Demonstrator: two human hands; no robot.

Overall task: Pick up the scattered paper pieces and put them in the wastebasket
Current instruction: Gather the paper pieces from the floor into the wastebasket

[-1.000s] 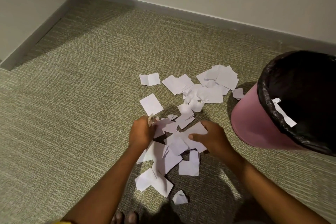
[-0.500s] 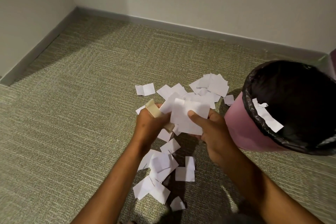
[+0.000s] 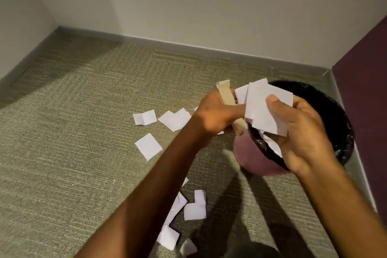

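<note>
Pale walls [image 3: 188, 2] meet in a corner above a grey baseboard [image 3: 167, 43]; olive ribbed carpet [image 3: 62, 132] covers the floor; a purple panel [image 3: 362, 100] stands at right.

One wide-angle camera, worn on the head, looks forward and down over the olive-green ribbed carpet [image 3: 73, 153] toward a room corner [image 3: 57, 27] (the wide lens bows it). It sits close: the left hand [image 3: 217, 115] gripping a tan paper strip [image 3: 226, 95] and the right hand [image 3: 301, 138] pinching white square paper pieces [image 3: 263, 109] fill mid-frame.

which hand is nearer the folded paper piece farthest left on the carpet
Left. The left hand is raised right of the folded paper piece; the right hand is farther right, over the wastebasket.
</note>
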